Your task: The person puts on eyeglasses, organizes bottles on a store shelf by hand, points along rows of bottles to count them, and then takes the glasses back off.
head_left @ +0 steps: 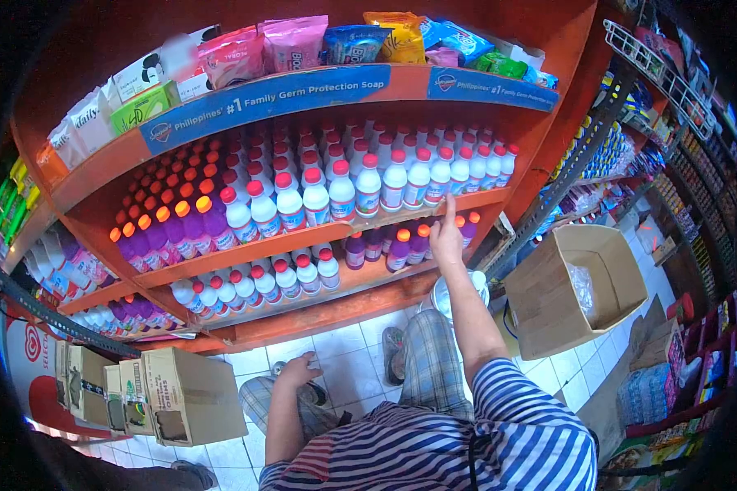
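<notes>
My right hand (446, 239) reaches to the shelf with its index finger stretched out. The fingertip is at the lower part of a white bottle with a red cap (439, 176) in the front row; I cannot tell whether it touches. Nothing is held in that hand. Beside that bottle stand rows of similar white bottles (369, 186), all upright. Purple bottles with orange caps (195, 222) fill the left of the same shelf. My left hand (299, 372) hangs low by my left knee, fingers loosely apart, holding nothing.
Below, a second shelf carries smaller white bottles (287, 280) and purple bottles (398, 248). Soap and wipes packs (295, 45) line the top shelf. An open cardboard box (540, 286) stands at right, more boxes (196, 397) at left. A white bucket (477, 286) sits by my right knee.
</notes>
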The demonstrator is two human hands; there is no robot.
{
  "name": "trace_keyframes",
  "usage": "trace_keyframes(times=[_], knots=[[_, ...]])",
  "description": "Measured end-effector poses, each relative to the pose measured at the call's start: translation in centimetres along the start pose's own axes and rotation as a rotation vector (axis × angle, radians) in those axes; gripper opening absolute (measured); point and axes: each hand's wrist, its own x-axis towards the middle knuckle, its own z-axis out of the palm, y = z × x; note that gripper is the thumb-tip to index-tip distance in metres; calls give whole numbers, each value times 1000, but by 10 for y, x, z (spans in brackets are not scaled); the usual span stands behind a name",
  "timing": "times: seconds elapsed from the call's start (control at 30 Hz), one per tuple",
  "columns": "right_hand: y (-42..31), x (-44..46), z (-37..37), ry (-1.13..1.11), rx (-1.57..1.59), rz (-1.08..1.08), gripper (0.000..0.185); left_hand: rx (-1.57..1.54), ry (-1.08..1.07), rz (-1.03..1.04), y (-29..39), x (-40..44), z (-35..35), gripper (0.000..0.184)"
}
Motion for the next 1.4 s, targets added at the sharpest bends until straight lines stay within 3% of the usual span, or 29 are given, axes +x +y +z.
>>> trace_keyframes(times=[0.87, 1.4], knots=[[11, 1, 17, 57, 43, -51, 76, 18, 25, 15, -7, 6, 4, 75], [5, 0, 4, -31, -9, 3, 76, -30, 1, 40, -7, 4, 2, 76]])
